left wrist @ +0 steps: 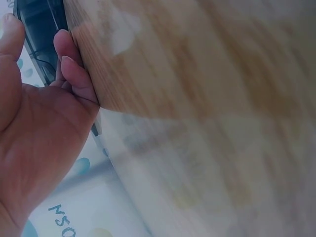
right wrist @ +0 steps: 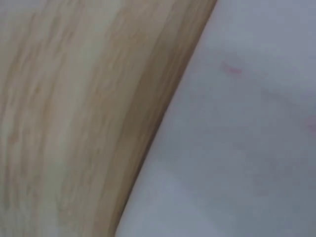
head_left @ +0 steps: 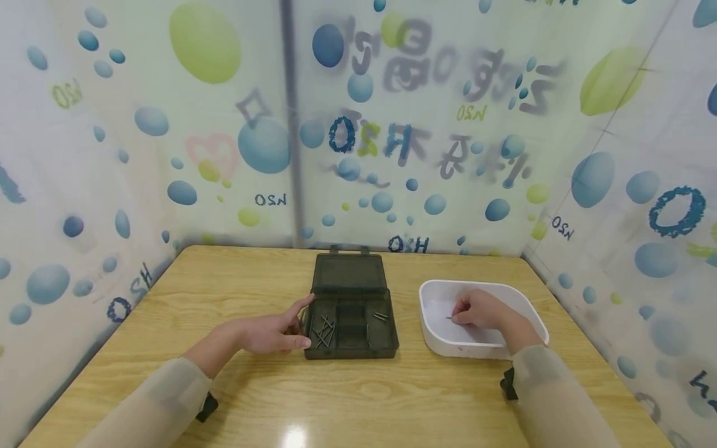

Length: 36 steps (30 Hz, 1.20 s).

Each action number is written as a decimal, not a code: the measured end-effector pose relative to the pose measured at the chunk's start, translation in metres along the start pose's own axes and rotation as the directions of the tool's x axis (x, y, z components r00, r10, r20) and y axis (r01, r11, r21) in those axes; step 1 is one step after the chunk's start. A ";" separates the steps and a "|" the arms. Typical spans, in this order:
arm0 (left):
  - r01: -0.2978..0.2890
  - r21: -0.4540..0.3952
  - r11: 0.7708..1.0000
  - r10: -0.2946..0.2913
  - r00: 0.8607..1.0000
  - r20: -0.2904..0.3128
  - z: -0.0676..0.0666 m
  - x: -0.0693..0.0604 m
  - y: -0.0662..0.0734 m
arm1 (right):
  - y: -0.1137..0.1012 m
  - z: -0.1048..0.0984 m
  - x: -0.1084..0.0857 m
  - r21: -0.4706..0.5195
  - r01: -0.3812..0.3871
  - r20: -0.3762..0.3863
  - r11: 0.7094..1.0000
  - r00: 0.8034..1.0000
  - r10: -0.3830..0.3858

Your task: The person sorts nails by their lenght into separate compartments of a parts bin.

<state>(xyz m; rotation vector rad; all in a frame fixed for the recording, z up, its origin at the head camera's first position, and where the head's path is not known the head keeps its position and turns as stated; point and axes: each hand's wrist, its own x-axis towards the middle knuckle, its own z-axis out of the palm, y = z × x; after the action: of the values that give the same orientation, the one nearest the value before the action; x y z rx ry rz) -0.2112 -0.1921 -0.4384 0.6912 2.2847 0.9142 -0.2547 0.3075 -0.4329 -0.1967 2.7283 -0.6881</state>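
Observation:
A dark, see-through compartment box [head_left: 351, 353] lies on the table with its lid [head_left: 350, 272] tipped back. Thin, nail-like metal pieces [head_left: 323, 331] lie in its left compartment, and a few more [head_left: 380, 317] lie on the right side. My left hand [head_left: 274, 331] rests against the box's left side, thumb and index finger spread along it; in the left wrist view its other fingers [left wrist: 76, 76] bend loosely by the box wall. Inside a white tray [head_left: 434, 341], my right hand [head_left: 478, 309] pinches a small nail-like metal piece [head_left: 449, 318]. The right wrist view misses this hand.
The wooden table [head_left: 252, 398] carries the box near its middle and the tray to the right. Printed curtains [head_left: 358, 174] hang behind the table and along both sides. A gap of bare wood separates box and tray.

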 end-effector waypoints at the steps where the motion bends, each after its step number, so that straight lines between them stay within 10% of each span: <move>1: 0.002 -0.003 1.000 -0.002 1.000 0.000 0.000 0.000 0.000 | -0.002 0.000 0.000 -0.007 0.005 -0.001 1.000 1.000 -0.005; 11: -0.007 -0.004 1.000 0.007 1.000 0.006 -0.001 0.001 0.000 | -0.009 0.005 -0.008 0.103 0.066 -0.072 0.992 0.996 -0.058; 23: 0.000 -0.008 1.000 0.000 1.000 0.006 -0.001 0.000 0.000 | -0.045 0.007 -0.017 0.333 0.233 -0.230 0.914 0.960 -0.160; 36: -0.013 -0.011 1.000 0.013 1.000 0.010 -0.002 0.000 -0.001 | -0.098 0.026 -0.010 0.438 0.281 -0.155 0.854 0.959 -0.237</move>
<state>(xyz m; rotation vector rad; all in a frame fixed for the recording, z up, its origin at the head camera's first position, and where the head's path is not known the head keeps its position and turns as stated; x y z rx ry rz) -0.2125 -0.1935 -0.4380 0.7049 2.2673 0.9271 -0.2308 0.2126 -0.4041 -0.4334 2.5549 -1.4259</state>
